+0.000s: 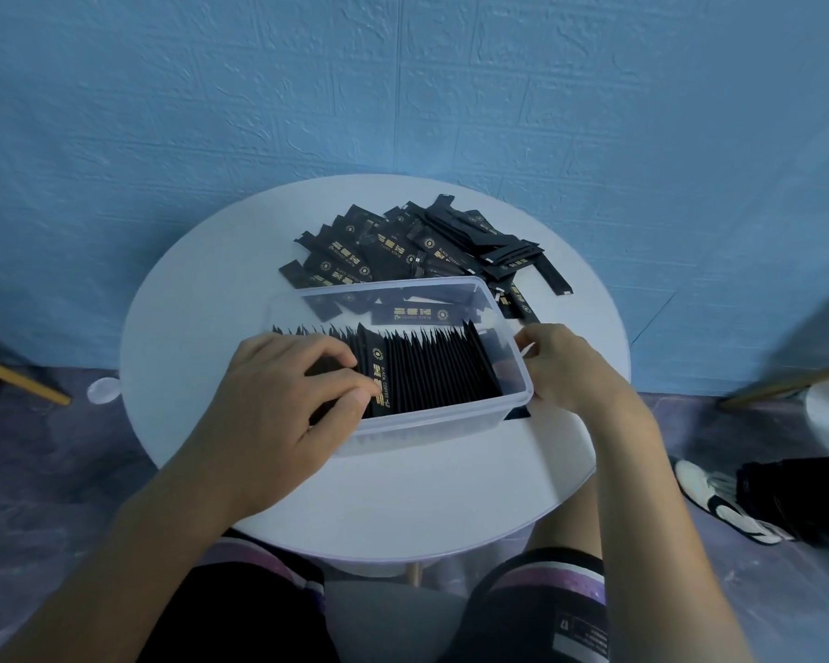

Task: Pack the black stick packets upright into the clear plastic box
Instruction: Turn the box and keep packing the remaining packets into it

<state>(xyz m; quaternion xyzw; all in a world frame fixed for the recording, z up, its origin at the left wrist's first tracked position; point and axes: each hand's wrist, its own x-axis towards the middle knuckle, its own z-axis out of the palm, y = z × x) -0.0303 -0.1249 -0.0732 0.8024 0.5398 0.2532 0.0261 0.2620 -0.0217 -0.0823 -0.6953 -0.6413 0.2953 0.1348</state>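
Observation:
A clear plastic box (455, 421) stands in the middle of the round white table (403, 500). Inside it a row of black stick packets (436, 370) stands upright, edge on. My left hand (288, 399) reaches into the box's left part, its fingers and thumb curled round a bunch of upright packets; one packet (379, 375) beside the fingers shows its gold print. My right hand (565, 366) grips the box's right rim. A loose pile of black packets (417, 246) lies flat behind the box.
A blue textured wall rises just behind the table. A small white disc (102, 389) lies on the floor at the left. Wooden legs (20, 380) slant in at both sides. Another person's shoe (723, 504) is at the right. My knees sit under the table's near edge.

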